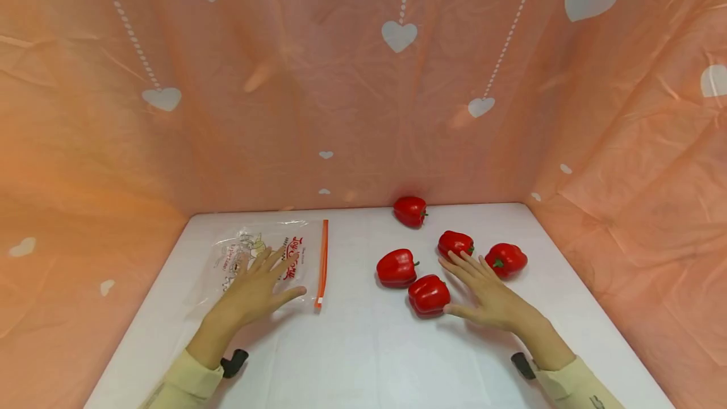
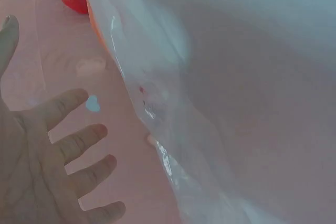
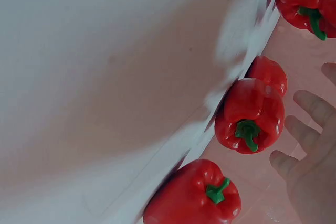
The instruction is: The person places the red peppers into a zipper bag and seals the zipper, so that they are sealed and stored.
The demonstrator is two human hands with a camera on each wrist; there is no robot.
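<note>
My left hand (image 1: 250,295), fingers spread, hovers over a clear zip bag (image 1: 311,238) with printed drawings and an orange slider strip on its right edge. In the left wrist view the hand (image 2: 42,156) holds nothing beside the bag (image 2: 173,103). My right hand (image 1: 491,298), also spread, is over the table among red bell peppers, its thumb near the front pepper (image 1: 428,296) and its fingertips near another (image 1: 455,244). In the right wrist view, peppers (image 3: 249,114) with green stems stand beside the empty right hand (image 3: 315,156).
More red peppers lie on the white table (image 1: 363,358): one at the back (image 1: 410,211), one left of the front pepper (image 1: 396,268), one at the right (image 1: 506,260). A peach curtain (image 1: 341,112) with pale hearts surrounds the table's back and sides.
</note>
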